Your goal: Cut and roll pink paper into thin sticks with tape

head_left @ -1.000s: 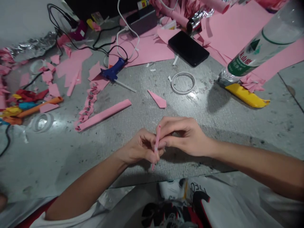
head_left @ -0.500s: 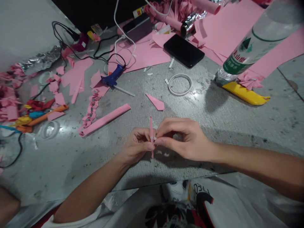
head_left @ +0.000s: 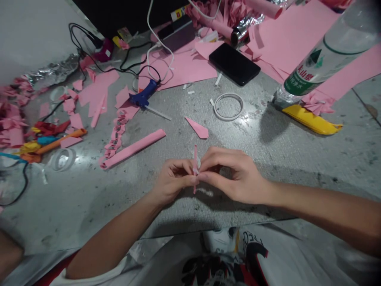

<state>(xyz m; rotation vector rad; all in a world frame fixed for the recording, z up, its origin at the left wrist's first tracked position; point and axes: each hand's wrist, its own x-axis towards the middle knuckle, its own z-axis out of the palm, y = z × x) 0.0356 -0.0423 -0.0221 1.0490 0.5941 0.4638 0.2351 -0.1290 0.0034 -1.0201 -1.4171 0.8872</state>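
A thin pink paper stick (head_left: 195,155) stands nearly lengthwise between my hands, pinched by the fingers and thumb of my left hand (head_left: 175,179). From the other side my right hand (head_left: 230,172) pinches a small white piece (head_left: 197,171) against the middle of the stick; it looks like tape. The fingertips of both hands almost touch. Just beyond them lies a pointed pink paper piece (head_left: 199,128). A larger pink paper tube (head_left: 135,148) rests to the left, beside a folded pink paper chain (head_left: 116,133).
Behind the hands are a tape roll (head_left: 228,107), a black phone (head_left: 234,64) and a blue glue gun (head_left: 143,95) with its cable. A plastic bottle (head_left: 309,71) and a yellow cutter (head_left: 312,119) are at the right. Pink scraps cover the left; an arm (head_left: 10,254) shows at lower left.
The pink stick has shifted slightly right and tilted a little, with both hands still pinching. The whole view has moved slightly.
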